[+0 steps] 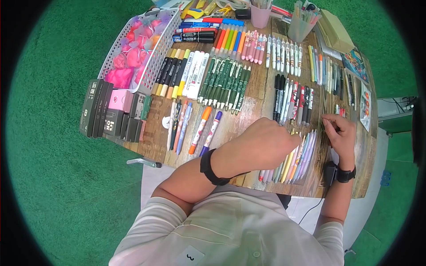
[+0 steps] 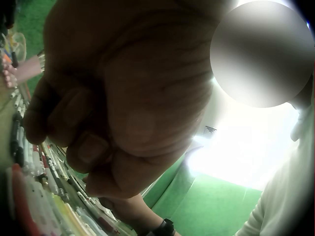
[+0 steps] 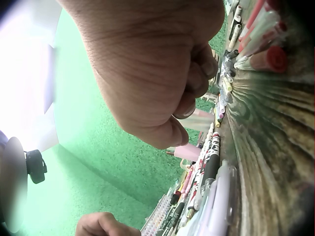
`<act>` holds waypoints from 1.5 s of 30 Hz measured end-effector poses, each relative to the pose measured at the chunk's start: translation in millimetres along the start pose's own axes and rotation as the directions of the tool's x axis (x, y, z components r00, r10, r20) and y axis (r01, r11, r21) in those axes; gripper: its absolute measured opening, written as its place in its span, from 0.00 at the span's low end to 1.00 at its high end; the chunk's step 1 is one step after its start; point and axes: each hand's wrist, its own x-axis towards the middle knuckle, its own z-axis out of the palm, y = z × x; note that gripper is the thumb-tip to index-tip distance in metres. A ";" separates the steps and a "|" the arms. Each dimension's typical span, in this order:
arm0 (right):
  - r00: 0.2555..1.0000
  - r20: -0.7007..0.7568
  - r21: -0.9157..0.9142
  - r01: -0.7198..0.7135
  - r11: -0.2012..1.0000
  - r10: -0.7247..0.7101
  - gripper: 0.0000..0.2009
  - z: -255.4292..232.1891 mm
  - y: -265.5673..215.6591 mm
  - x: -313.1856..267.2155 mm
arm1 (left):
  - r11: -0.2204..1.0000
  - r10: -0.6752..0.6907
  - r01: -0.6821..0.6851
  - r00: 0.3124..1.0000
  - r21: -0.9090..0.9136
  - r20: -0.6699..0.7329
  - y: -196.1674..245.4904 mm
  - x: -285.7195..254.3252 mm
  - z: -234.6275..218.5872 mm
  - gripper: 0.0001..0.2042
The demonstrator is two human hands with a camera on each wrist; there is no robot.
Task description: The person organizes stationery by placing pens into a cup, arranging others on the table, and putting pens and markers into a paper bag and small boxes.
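Note:
My left hand (image 1: 270,144) is above the row of pastel pens (image 1: 304,155) near the table's front edge. Its fingers (image 2: 91,147) curl in toward the palm in the left wrist view, and no object shows in them. To the right, my right hand (image 1: 341,137) hovers beside the same pens, below the small red-capped items (image 1: 340,111). Loosely bent fingers (image 3: 197,81) and the thumb show in the right wrist view with nothing between them. Black and red patterned pens (image 1: 301,104) lie just beyond both hands. The left hand hides part of the pastel row.
Rows of green pens (image 1: 224,84), markers (image 1: 195,75) and white patterned pens (image 1: 284,55) cover the middle. A white basket (image 1: 104,66) of pink pouches and black boxes (image 1: 95,108) stand at left. Pen cups, one pink (image 1: 261,17) and one clear (image 1: 301,29), stand at the back.

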 end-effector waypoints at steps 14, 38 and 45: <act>1.000 -0.003 -0.002 0.002 1.000 -0.002 0.06 0.2 -0.9 0.3 | 1.000 0.001 -0.001 1.000 -0.011 -0.004 0.0 0.0 -0.3 0.05; 0.999 0.009 0.017 -0.033 0.999 0.032 0.06 2.5 3.6 -0.2 | 0.999 0.007 -0.009 0.998 -0.046 -0.057 -2.1 -1.6 4.5 0.04; 1.000 0.004 0.003 -0.026 1.000 0.026 0.06 2.6 1.9 0.6 | 1.000 0.010 -0.011 0.999 -0.027 -0.036 -2.5 -1.4 2.9 0.05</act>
